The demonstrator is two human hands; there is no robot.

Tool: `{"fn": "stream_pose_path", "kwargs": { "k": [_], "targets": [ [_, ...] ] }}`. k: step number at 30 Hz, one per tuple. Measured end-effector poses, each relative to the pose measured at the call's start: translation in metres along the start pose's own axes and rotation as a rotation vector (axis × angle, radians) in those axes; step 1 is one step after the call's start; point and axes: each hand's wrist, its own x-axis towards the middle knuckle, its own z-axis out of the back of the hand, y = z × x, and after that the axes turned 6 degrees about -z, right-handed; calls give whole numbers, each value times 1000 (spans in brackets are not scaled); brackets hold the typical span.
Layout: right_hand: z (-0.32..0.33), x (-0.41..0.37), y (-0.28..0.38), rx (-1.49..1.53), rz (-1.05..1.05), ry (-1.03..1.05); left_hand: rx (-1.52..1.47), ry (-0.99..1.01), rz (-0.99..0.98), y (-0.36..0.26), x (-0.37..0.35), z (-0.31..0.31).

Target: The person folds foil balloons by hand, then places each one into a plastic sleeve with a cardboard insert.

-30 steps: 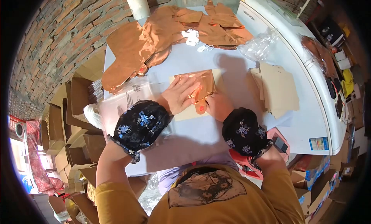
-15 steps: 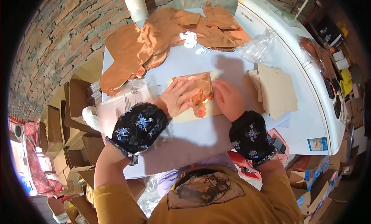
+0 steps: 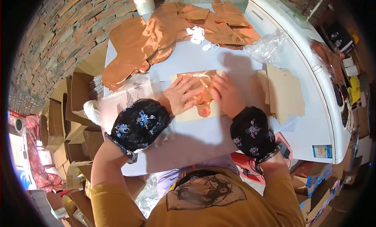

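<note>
Copper-coloured folded foil is laid on a beige card near the middle of the pale surface; a rounded tab with a red mark is directed toward the wearer. The foil is covered at its left by the left hand, which is held flat with the fingers spread. Its right side is overlain by the fingers of the right hand, which are extended rather than curled into a grip. Both forearms are enclosed in black floral sleeve covers. Beyond the hands, larger copper-coloured foil sheets are heaped along the far edge, with a bundle of white cord set against them. Crumpled clear plastic is seen at the far right, and loose beige cards are stacked nearer. Printed clear packaging is placed beside the left forearm.
</note>
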Motion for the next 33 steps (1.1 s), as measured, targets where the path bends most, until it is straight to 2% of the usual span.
{"fn": "stream_pose_path", "kwargs": {
  "k": [4,13,19,25,28,31,33],
  "targets": [
    [10,22,15,-26,-16,-6,30,-43,-31,2,0,-5],
    [-10,10,5,-64,25,32,-10,-54,-21,0,0,-2],
    [-10,9,7,-63,9,25,60,11,7,-2,1,0],
    [-15,8,2,-63,64,-36,121,-138,-11,-6,1,4],
    [-16,8,2,-65,72,-53,202,-63,99,-16,1,7],
    [-18,7,0,-59,60,-35,224,34,318,-39,10,19],
    [-18,7,-1,-83,53,-9,159,-120,289,-49,23,17]
  ]
}}
